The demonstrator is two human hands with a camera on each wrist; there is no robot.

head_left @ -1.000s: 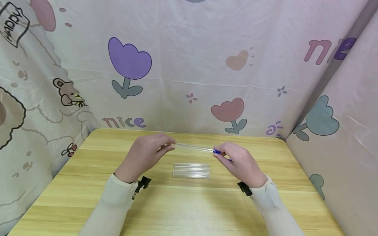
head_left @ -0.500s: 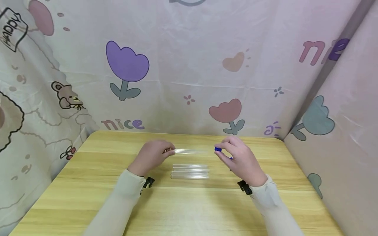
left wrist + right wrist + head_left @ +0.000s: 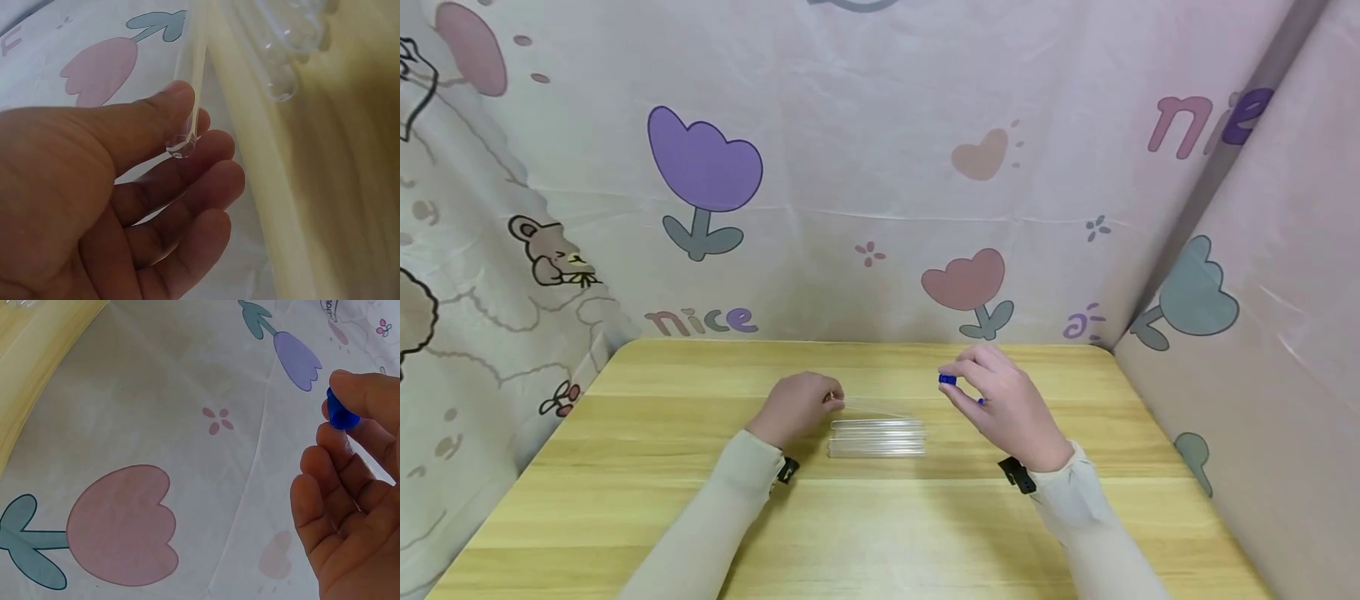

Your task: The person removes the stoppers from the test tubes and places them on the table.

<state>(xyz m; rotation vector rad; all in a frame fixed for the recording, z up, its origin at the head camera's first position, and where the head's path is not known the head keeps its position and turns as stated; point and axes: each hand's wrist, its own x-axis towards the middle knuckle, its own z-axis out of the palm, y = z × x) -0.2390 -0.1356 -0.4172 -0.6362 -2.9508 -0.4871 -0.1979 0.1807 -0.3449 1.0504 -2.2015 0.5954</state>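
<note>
Thumb and fingers of my left hand [image 3: 796, 408] pinch a clear test tube [image 3: 874, 407] near its rounded end. In the left wrist view, that tube [image 3: 191, 69] points away from the hand, its closed end by the thumb. Just in front of it, several more clear test tubes [image 3: 877, 439] lie side by side on the table. My right hand [image 3: 1013, 412] pinches a small blue cap [image 3: 947, 379] between thumb and forefinger, apart from the tube. The right wrist view shows the cap [image 3: 342, 414] up close. Another small blue piece [image 3: 981, 402] is mostly hidden by the right hand.
Everything is on a wooden table [image 3: 880, 533]. A printed fabric curtain [image 3: 820, 167] stands behind its back edge and along both sides.
The blue cap has come off the tube's end and stays in my right hand. My left hand has moved down and nearer with the tube, towards the row of tubes.
</note>
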